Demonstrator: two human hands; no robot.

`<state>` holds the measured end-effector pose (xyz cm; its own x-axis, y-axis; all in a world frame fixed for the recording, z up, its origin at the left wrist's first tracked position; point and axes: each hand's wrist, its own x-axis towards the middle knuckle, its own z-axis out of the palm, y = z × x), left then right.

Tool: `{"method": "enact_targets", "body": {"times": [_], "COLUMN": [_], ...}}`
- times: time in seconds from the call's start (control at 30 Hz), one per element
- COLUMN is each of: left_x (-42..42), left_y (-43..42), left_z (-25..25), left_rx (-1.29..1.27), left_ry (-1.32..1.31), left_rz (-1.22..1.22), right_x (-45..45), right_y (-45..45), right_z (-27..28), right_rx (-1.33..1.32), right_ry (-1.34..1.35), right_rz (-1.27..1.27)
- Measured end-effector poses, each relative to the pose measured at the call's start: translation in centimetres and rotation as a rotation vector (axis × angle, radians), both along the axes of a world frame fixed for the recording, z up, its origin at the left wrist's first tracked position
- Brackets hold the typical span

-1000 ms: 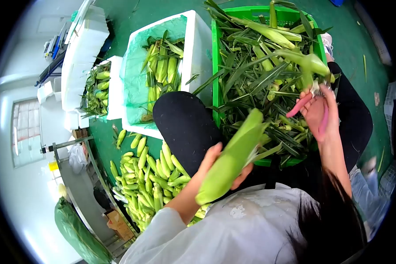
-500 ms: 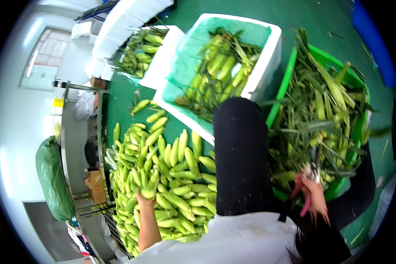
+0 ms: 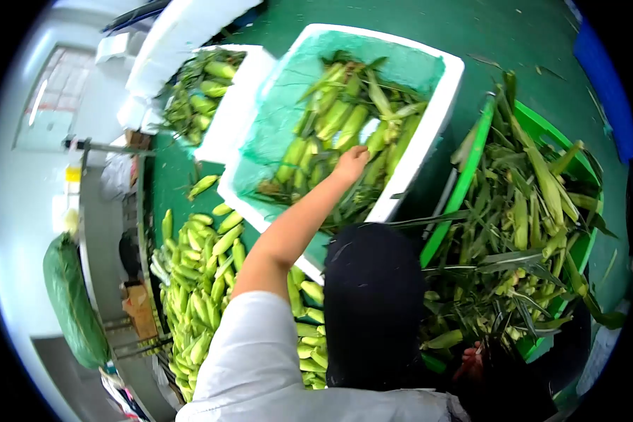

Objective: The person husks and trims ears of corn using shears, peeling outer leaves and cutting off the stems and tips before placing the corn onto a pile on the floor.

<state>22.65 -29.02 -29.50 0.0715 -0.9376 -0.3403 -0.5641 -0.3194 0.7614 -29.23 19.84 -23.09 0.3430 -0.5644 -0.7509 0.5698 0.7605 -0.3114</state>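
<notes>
Right hand (image 3: 470, 362) is close to the body, on the near right of the foam box (image 3: 429, 141); shadow hides it, so I cannot tell whether it grips anything. Loose ears (image 3: 200, 302) lie left of the box, the green basket (image 3: 477, 148) of husks right of it. Inside the box, the left hand (image 3: 352, 163) curls over leafy corn (image 3: 334, 119); whether it clamps an ear is unclear. Best, I judge, to wrap one ear's thick middle, free of tangled leaves, and lift clear.
</notes>
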Motion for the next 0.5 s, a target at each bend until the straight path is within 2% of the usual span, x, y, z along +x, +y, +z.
{"method": "enact_targets", "body": {"times": [0.07, 0.1, 0.13, 0.2, 0.3, 0.33, 0.37, 0.4, 0.43, 0.47, 0.5], "left_x": [-4.0, -6.0, -7.0, -8.8, -9.0, -8.4, -8.0, -7.5, -6.6, -5.7, -4.7], "left_y": [-3.5, -4.2, -4.5, -4.5, -4.7, -4.5, -4.1, -3.4, -2.5, -1.2, 0.2], "left_z": [-8.8, -9.0, -9.1, -8.2, -7.0, -7.0, -6.3, -5.6, -4.7, -3.5, -1.7], "left_rx": [0.049, 0.06, 0.069, 0.088, 0.09, 0.09, 0.078, 0.061, 0.05, 0.036, 0.086], "left_ry": [-0.181, -0.361, -0.51, -0.668, -0.732, -0.726, -0.675, -0.602, -0.483, -0.318, -0.088], "left_rz": [-0.273, -0.377, -0.434, -0.498, -0.511, -0.496, -0.459, -0.408, -0.342, -0.258, -0.139], "right_x": [-3.0, -0.4, 2.2, -0.2, -6.1, -6.1, -5.9, -7.0, -7.4, -7.5, -6.1], "right_y": [4.4, -1.6, -7.7, -8.5, -12.2, -14.5, -17.1, -18.5, -20.2, -22.1, -24.5], "right_z": [-0.6, 9.5, 18.9, 21.7, 22.3, 22.3, 21.9, 19.5, 17.5, 15.5, 16.0], "right_rx": [-0.255, -0.24, -0.178, -0.276, -0.253, -0.101, -0.206, -0.418, -0.444, -0.608, -0.492], "right_ry": [0.809, 0.637, 0.743, 1.433, 1.799, 1.792, 1.709, 1.594, 1.534, 1.727, 1.724], "right_rz": [0.499, -0.094, -0.14, -0.283, -0.119, -0.058, -0.009, 0.036, 0.052, 0.149, 0.154]}}
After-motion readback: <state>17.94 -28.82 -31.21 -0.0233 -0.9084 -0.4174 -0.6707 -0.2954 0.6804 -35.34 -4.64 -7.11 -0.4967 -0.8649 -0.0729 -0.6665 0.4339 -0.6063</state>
